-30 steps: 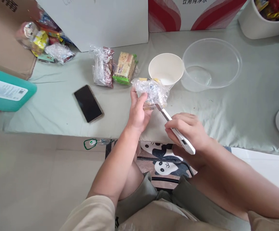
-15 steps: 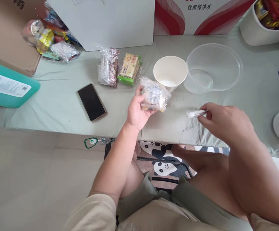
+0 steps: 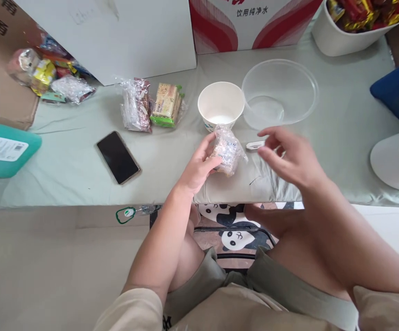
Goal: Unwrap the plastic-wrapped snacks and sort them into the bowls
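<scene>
My left hand (image 3: 199, 165) is closed round a small snack pack in crinkled clear wrap (image 3: 227, 151), held just above the front of the cloth-covered table (image 3: 82, 138). A white utility knife (image 3: 255, 145) lies on the cloth to the right of the pack. My right hand (image 3: 289, 156) hovers beside the knife with its fingers apart and nothing in it. A white paper cup (image 3: 221, 105) stands just behind the pack, and a clear plastic bowl (image 3: 280, 92) stands to the cup's right.
A black phone (image 3: 118, 156) lies at front left. Two wrapped snack packs (image 3: 151, 105) lie behind it. A teal box (image 3: 2, 149), cardboard boxes (image 3: 116, 32), a white tub of sweets (image 3: 344, 27), a blue item (image 3: 397, 89) and a white lid (image 3: 390, 161) ring the table.
My right hand carried the knife away from the pack, laid it on the cloth and let go. The left hand kept the pack, turning it a little.
</scene>
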Action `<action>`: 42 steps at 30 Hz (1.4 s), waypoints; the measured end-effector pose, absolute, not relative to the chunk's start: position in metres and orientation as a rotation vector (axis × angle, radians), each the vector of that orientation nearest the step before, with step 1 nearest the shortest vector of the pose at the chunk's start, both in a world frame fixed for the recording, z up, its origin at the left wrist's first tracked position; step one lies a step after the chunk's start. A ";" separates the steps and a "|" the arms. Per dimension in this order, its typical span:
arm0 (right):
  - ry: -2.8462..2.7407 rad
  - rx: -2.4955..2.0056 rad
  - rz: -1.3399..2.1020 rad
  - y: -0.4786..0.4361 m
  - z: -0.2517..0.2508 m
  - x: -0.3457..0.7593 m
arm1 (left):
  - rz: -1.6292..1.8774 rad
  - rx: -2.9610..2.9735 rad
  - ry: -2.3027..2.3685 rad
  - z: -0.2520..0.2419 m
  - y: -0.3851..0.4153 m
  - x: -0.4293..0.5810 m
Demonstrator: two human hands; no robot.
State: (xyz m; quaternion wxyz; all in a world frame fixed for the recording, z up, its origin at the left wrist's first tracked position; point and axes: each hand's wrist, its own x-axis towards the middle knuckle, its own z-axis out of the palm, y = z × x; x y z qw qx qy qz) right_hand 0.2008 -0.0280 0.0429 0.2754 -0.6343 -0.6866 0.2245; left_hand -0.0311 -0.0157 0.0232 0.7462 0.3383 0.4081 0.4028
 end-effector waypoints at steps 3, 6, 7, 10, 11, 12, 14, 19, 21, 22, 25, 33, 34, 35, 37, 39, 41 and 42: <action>-1.891 -1.411 0.687 -0.033 0.041 0.184 | 0.858 0.783 0.877 0.023 -0.015 -0.029; -1.858 -1.412 0.640 -0.032 0.042 0.179 | 0.824 0.810 0.857 0.022 -0.012 -0.029; -1.834 -1.428 0.635 -0.031 0.044 0.179 | 0.817 0.809 0.852 0.022 -0.011 -0.029; -1.745 -1.470 0.663 -0.028 0.054 0.179 | 0.810 0.794 0.830 0.021 -0.010 -0.029; -1.719 -1.478 0.680 -0.027 0.057 0.178 | 0.813 0.790 0.821 0.021 -0.010 -0.030; -1.695 -1.484 0.699 -0.026 0.059 0.177 | 0.816 0.789 0.811 0.021 -0.011 -0.030; -1.623 -1.493 0.722 -0.025 0.058 0.174 | 0.821 0.795 0.787 0.021 -0.012 -0.031; -1.221 -1.562 0.679 -0.026 0.040 0.179 | 0.728 0.807 0.710 0.021 -0.016 -0.039; -1.084 -1.547 0.558 -0.031 0.036 0.182 | 0.719 0.799 0.702 0.022 -0.018 -0.041; -1.061 -1.518 0.472 -0.034 0.036 0.183 | 0.736 0.786 0.706 0.022 -0.019 -0.042; -1.250 -1.358 0.312 -0.049 0.041 0.179 | 0.844 0.702 0.733 0.023 -0.021 -0.040; -1.770 -1.162 0.385 -0.064 0.038 0.158 | 0.971 0.660 0.817 0.019 -0.019 -0.016; -1.798 -1.111 0.374 -0.065 0.038 0.159 | 0.987 0.654 0.848 0.018 -0.018 -0.014; -1.829 -1.065 0.363 -0.067 0.039 0.161 | 1.008 0.644 0.876 0.018 -0.017 -0.013; -1.905 -0.977 0.350 -0.071 0.040 0.162 | 1.063 0.615 0.911 0.018 -0.015 -0.013; -1.995 -0.878 0.381 -0.077 0.040 0.161 | 1.121 0.581 0.924 0.018 -0.013 -0.013; -2.100 -0.767 0.483 -0.081 0.038 0.159 | 1.161 0.550 0.928 0.017 -0.012 -0.013; -2.149 -0.717 0.558 -0.082 0.037 0.158 | 1.166 0.541 0.928 0.017 -0.012 -0.013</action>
